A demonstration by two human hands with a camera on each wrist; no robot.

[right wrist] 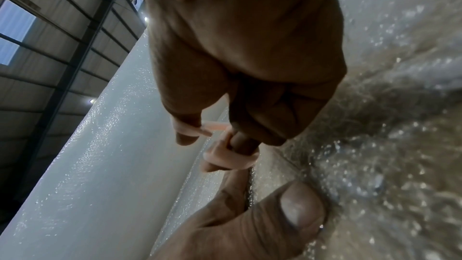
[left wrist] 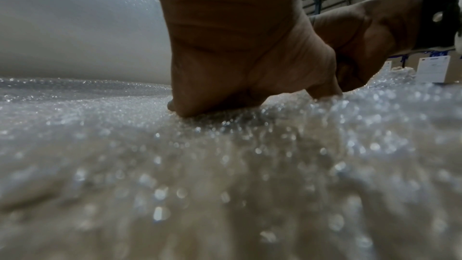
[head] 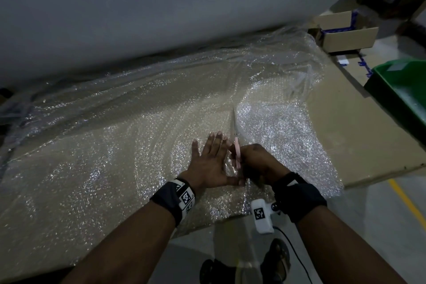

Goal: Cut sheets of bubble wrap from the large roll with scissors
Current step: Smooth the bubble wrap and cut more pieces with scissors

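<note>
Light was dim throughout; the bubble wrap [head: 115,168] glinted around the hands, blurred nearest the wrist cameras, edges bowed.

The large roll [head: 161,7] runs off the picture's top and left edges, its ends out of sight. The right hand [head: 255,161] covers the loops of the scissors [head: 237,145]; whether the blades are parted is too fine to tell. Near bubble wrap [left wrist: 225,195] in the left wrist view is pure blur. The green bin [head: 401,92] is cut by the right edge.
</note>
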